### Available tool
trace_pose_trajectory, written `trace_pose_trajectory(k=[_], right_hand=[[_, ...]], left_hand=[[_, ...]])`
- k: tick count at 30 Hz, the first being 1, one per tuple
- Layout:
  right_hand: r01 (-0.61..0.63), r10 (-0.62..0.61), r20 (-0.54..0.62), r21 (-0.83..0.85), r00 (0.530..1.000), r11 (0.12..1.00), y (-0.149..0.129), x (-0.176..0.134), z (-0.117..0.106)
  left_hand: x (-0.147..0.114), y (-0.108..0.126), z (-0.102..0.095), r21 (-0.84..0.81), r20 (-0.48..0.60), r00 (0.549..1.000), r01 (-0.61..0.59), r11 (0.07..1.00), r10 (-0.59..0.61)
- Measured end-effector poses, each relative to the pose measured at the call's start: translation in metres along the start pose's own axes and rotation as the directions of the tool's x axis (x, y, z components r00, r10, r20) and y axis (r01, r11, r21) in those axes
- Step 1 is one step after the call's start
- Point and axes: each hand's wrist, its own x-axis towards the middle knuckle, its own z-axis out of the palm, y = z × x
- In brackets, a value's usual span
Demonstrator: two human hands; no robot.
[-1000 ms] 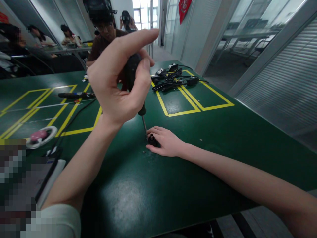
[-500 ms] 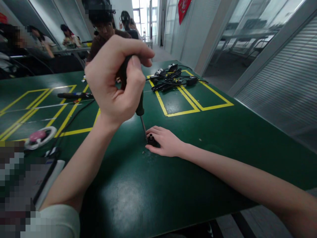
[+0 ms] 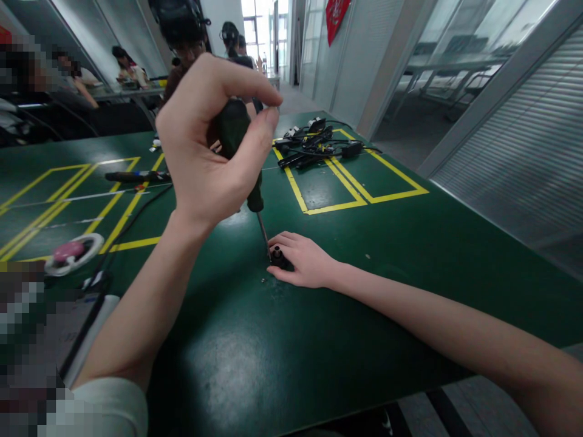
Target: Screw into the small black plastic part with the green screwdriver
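My left hand [image 3: 218, 145] is wrapped round the dark handle of a screwdriver [image 3: 255, 197], which stands nearly upright with its shaft slanting down to the right. The tip meets the near-left side of a small black part [image 3: 277, 256] with a short round stub on top; the exact contact point is too small to make out. Flat on the table, my right hand [image 3: 303, 260] grips that part between thumb and fingers. A tiny metal piece, perhaps a screw [image 3: 263, 280], lies just to the left of my right thumb.
Black cables and adapters [image 3: 314, 145] lie heaped within yellow tape outlines on the green table [image 3: 346, 352]. To the left are a black corded tool [image 3: 136, 176] and a white ring with a pink centre [image 3: 75, 250]. A person [image 3: 182, 42] sits across the table.
My left thumb has straightened and the fingers have shifted round the screwdriver handle, showing more of its top. The right hand and the black part have stayed in place.
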Motion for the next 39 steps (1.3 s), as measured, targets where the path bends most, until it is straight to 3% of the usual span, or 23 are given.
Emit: trace_pose_trajectory(k=[4,9,16,23,28,34,39], right_hand=[[0.0,0.0,0.005,0.003,1.0,1.0,-0.001,0.0,-0.001],[0.007,-0.007,0.002,-0.001,1.0,1.0,-0.001,0.001,-0.001],[0.009,-0.009,-0.006,-0.015,1.0,1.0,-0.001,0.001,0.0],[-0.001,0.001,0.003,0.004,1.0,1.0,-0.001,0.001,-0.001],[0.004,-0.004,0.001,0.01,1.0,1.0,-0.002,0.001,-0.001],[-0.001,0.001,0.011,0.035,1.0,0.999,-0.002,0.001,-0.003],[-0.007,0.007,0.012,0.02,1.0,1.0,-0.002,0.001,-0.002]], left_hand=[[-0.004,0.004,0.006,0.075,-0.068,0.996,-0.048,0.996,0.053],[-0.012,0.009,0.014,-0.078,-0.136,0.989,0.044,0.996,-0.055],[-0.007,0.001,0.006,-0.023,-0.027,0.999,0.028,0.999,-0.028],[-0.002,0.01,0.002,0.011,-0.007,0.998,0.066,0.998,-0.066],[-0.005,0.012,0.009,-0.035,-0.062,0.991,0.114,0.993,-0.116],[-0.008,0.015,0.017,-0.229,-0.196,0.965,0.129,0.965,-0.175],[-0.007,0.017,0.015,-0.242,-0.127,0.969,0.176,0.954,-0.211]])
